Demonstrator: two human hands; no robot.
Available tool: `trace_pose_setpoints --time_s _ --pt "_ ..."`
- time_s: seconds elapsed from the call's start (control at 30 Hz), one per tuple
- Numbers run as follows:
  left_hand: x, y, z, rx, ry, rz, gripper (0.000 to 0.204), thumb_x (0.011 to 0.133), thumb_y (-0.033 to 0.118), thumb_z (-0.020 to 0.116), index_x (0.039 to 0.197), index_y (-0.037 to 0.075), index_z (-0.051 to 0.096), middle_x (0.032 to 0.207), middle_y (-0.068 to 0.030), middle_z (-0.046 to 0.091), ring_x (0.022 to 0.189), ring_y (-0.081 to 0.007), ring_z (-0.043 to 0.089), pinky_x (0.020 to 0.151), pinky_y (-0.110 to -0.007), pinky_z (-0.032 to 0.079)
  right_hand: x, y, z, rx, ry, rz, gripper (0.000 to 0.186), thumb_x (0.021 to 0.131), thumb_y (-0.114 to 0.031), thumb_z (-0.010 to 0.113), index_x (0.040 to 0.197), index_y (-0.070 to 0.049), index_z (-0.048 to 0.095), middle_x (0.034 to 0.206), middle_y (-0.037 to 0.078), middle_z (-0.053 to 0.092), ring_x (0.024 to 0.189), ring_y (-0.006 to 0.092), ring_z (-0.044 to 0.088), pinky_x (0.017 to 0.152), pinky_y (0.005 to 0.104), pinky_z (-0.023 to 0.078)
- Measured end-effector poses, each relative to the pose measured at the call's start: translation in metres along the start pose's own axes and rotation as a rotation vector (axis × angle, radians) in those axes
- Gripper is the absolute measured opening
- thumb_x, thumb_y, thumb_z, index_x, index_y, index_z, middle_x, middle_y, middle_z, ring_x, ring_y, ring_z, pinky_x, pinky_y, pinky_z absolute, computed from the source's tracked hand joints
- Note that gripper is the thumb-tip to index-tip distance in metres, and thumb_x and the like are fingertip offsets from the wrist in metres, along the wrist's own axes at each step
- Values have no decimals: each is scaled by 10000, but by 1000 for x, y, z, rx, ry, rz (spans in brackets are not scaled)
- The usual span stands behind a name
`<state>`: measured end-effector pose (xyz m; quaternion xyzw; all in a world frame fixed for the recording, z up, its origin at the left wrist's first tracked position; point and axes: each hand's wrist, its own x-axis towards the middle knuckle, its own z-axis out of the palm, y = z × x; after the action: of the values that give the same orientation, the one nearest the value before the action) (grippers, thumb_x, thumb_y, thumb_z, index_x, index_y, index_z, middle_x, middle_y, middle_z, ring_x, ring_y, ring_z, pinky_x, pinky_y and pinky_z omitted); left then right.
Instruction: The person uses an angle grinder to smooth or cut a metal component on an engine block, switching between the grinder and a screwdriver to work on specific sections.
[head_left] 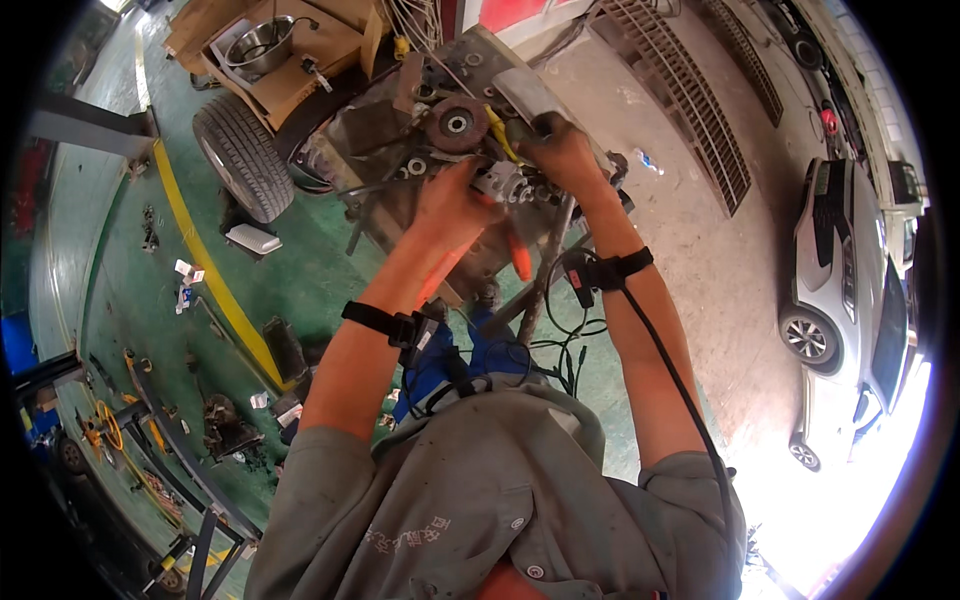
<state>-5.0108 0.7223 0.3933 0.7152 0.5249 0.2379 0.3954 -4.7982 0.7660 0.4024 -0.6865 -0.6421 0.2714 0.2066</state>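
Note:
Over a cluttered metal workbench point(520, 95), my left hand point(448, 205) is closed at a silver cast metal part point(505, 183) with rounded bosses. My right hand point(568, 158) is curled just to the right of and beyond that part, its fingers bent around something dark that I cannot make out. An orange handle point(519, 256) hangs below the metal part, and more orange shows along my left forearm; what tool it belongs to is hidden. Beyond my hands lies a brown round abrasive disc point(458, 123) with a metal hub. A yellow strip point(498, 132) runs beside it.
A tyre point(243, 157) stands left of the bench, near a cardboard box point(300, 75) holding a steel bowl point(260, 48). Metal gratings point(690, 95) lie at the far right. A silver car point(845, 260) is parked on the right. Loose parts litter the green floor at left.

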Motion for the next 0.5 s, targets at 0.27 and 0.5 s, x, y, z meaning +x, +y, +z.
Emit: trace_pose_setpoints --time_s 0.27,0.5 --pt "4 -25 9 -290 -19 -52 722 658 203 844 1310 16 596 1165 -158 702 1079 -258 677 956 -347 509 -20 6 13 -154 174 -121 292 847 -245 665 1034 -21 647 1005 236 661 919 429 661 815 489 548" --pt "8 -28 9 -548 -71 -52 743 671 155 848 1341 -11 573 1216 -121 688 1095 -199 657 981 -317 497 -106 -2 30 -77 650 -447 197 787 -107 732 944 -27 644 851 137 639 749 335 648 627 433 537"
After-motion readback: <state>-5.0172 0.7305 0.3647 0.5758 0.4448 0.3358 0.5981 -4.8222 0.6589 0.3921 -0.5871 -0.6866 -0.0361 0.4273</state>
